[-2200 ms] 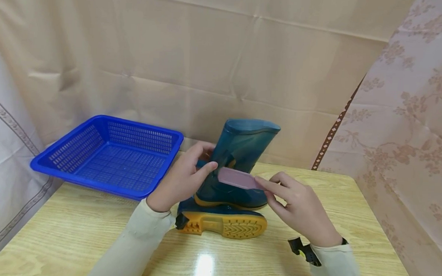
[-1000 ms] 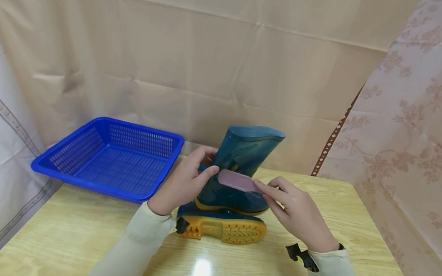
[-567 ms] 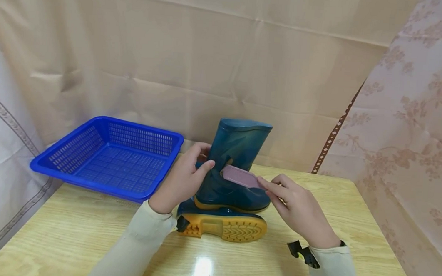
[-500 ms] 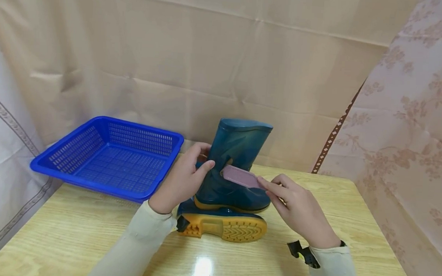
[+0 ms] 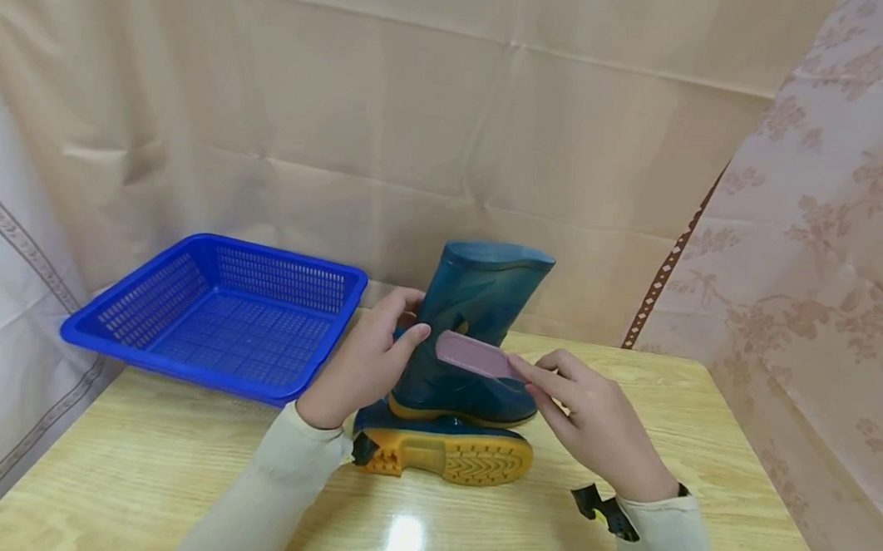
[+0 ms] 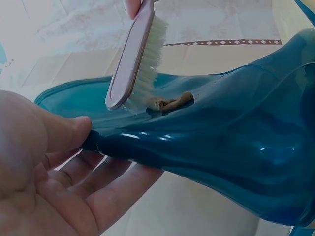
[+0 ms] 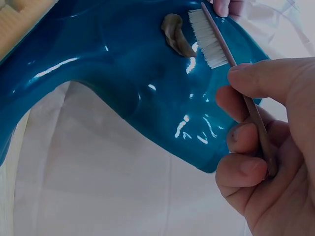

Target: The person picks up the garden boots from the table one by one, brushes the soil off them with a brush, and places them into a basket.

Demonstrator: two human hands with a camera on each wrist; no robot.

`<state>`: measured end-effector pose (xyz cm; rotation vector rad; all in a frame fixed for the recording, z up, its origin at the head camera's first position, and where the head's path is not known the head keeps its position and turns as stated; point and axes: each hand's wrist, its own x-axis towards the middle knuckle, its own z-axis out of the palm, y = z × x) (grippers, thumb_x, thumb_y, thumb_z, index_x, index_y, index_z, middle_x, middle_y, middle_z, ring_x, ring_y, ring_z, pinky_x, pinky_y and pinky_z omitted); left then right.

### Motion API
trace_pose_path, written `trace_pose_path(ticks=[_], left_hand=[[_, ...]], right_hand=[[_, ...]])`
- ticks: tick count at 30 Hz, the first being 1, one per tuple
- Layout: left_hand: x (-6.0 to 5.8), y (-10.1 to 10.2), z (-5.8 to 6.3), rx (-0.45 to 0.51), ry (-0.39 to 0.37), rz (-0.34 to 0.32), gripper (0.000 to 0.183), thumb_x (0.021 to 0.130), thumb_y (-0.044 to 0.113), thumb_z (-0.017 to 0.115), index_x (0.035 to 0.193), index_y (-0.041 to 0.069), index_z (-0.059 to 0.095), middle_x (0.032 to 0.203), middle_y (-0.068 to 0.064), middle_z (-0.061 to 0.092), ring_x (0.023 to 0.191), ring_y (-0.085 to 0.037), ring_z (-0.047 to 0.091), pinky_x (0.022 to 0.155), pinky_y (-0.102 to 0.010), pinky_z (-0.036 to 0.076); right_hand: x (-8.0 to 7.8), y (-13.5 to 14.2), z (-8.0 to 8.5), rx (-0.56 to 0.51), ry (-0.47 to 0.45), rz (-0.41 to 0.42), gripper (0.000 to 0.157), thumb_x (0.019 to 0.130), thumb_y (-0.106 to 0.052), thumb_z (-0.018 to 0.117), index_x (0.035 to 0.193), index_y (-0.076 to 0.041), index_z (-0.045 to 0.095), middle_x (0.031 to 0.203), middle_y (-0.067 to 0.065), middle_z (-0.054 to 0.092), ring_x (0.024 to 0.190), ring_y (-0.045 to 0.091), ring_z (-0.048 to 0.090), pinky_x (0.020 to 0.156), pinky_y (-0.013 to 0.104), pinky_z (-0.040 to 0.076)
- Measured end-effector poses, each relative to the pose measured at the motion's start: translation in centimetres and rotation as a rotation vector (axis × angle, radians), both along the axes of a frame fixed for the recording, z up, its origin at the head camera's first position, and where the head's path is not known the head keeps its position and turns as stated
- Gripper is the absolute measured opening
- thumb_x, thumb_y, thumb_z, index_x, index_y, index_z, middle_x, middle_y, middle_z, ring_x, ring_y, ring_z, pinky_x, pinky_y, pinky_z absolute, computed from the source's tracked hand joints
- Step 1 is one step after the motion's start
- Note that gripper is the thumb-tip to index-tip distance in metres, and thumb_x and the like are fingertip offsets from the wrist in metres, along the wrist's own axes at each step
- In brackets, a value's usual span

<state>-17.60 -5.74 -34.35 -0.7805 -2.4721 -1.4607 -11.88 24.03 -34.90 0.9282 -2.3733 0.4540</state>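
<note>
My left hand (image 5: 366,355) grips the back of a blue-green rubber boot (image 5: 486,290), thumb on the near side and fingers behind. The boot leans slightly to the right, its yellow-edged sole just above a second boot. My right hand (image 5: 592,412) pinches the handle of a pink-backed brush (image 5: 475,355) held across the shaft. In the left wrist view, the white bristles (image 6: 150,64) reach right beside a brown, mud-like lump (image 6: 172,102) stuck on the boot. The right wrist view shows the lump (image 7: 175,35) just left of the bristles, with fingers curled round the handle.
The second boot (image 5: 447,456) lies on its side in front, yellow sole facing me. A blue plastic basket (image 5: 219,376) stands at the left on the wooden table (image 5: 570,532). Beige cloth (image 5: 389,123) hangs behind, and floral cloth (image 5: 825,246) at the right.
The boot's top has swung right, then left, and now slightly right again. The brush has shifted a little right and back left across the shaft. Both hands keep their grips.
</note>
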Motion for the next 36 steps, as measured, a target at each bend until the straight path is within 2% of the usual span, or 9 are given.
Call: trace_pose_path(ticks=[7,16,24,36], left_hand=[[-0.12,0.12,-0.02,-0.002,0.034,-0.036,0.033,0.108,0.014,0.055,0.14,0.008,0.051,0.133,-0.007,0.061,0.117,-0.023,0.06,0.099,-0.046,0.054],[-0.08,0.11,0.07,-0.023,0.017,-0.015,0.034,0.108,0.015,0.055,0.141,0.009,0.05,0.132,-0.007,0.061,0.116,-0.024,0.06,0.098,-0.046,0.055],[0.06,0.11,0.09,-0.031,-0.021,0.009,0.04,0.109,0.017,0.054,0.146,0.006,0.045,0.139,-0.012,0.058,0.122,-0.028,0.059,0.101,-0.048,0.053],[-0.03,0.03,-0.08,-0.038,-0.027,0.017,0.04,0.109,0.017,0.054,0.147,0.006,0.045,0.14,-0.013,0.057,0.124,-0.028,0.059,0.103,-0.049,0.053]], right_hand=[[-0.09,-0.27,-0.21,-0.001,-0.013,-0.023,0.053,0.088,0.0,0.08,0.136,-0.019,0.07,0.1,-0.008,0.063,0.066,0.001,0.043,0.053,0.017,0.039],[-0.14,-0.07,-0.21,0.021,-0.024,-0.071,0.049,0.09,-0.003,0.079,0.135,-0.018,0.07,0.096,-0.006,0.062,0.066,0.003,0.046,0.054,0.019,0.04],[-0.13,0.37,-0.19,0.025,-0.03,-0.074,0.049,0.088,0.0,0.079,0.133,-0.017,0.072,0.097,-0.006,0.062,0.068,0.003,0.045,0.056,0.019,0.041],[-0.06,0.55,-0.47,0.019,-0.057,-0.099,0.048,0.09,-0.002,0.078,0.135,-0.018,0.071,0.096,-0.008,0.063,0.067,0.002,0.046,0.055,0.019,0.041]])
